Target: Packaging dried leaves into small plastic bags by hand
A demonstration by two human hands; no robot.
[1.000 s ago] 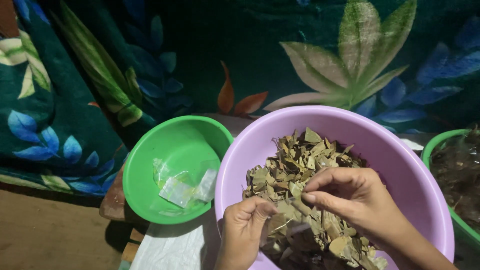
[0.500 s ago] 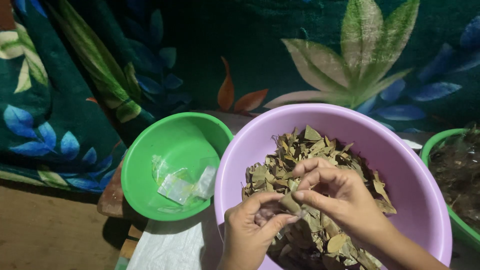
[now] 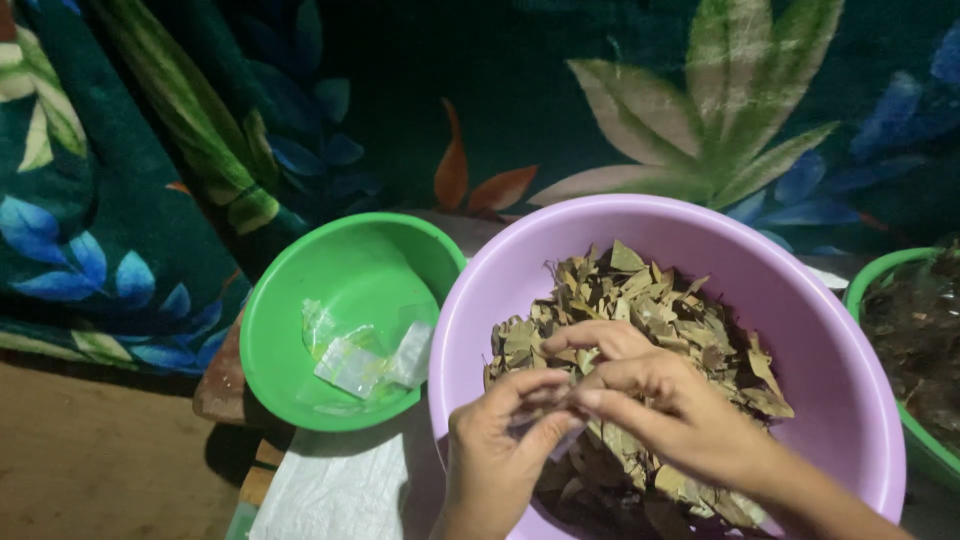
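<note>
A: Hands first. Where?

B: Lower centre of the frame, both over the large round lilac plastic basin (image 3: 860,400). Left hand (image 3: 495,455) sits low, thumb and forefinger pinched together. Right hand (image 3: 660,405) comes in from the lower right, fingertips meeting the left's.

A: Holding what?

B: Something small and pale between the two sets of fingertips, maybe a small clear packet (image 3: 560,435). Mostly hidden by the fingers, so cannot tell for sure. Both grips are closed tight on it, no gap showing.

A: And the basin?

B: Centre to right of the frame, a heap of dry brown-green crumpled leaves (image 3: 640,300) piled in it. The hands hover just above the near part of the heap, right hand partly covering it.

A: Left of that?

B: Round bright green plastic bowl (image 3: 290,300), centre left, rim touching the lilac basin. A few small clear plastic sachets (image 3: 365,355) lie in its bottom.

A: Anything else?

B: A second green bowl with dark contents (image 3: 915,330) at the right edge, cut off. Dark teal cloth with big leaf print (image 3: 500,90) across the top. White woven sheet (image 3: 330,490) under the bowls, lower left.
</note>
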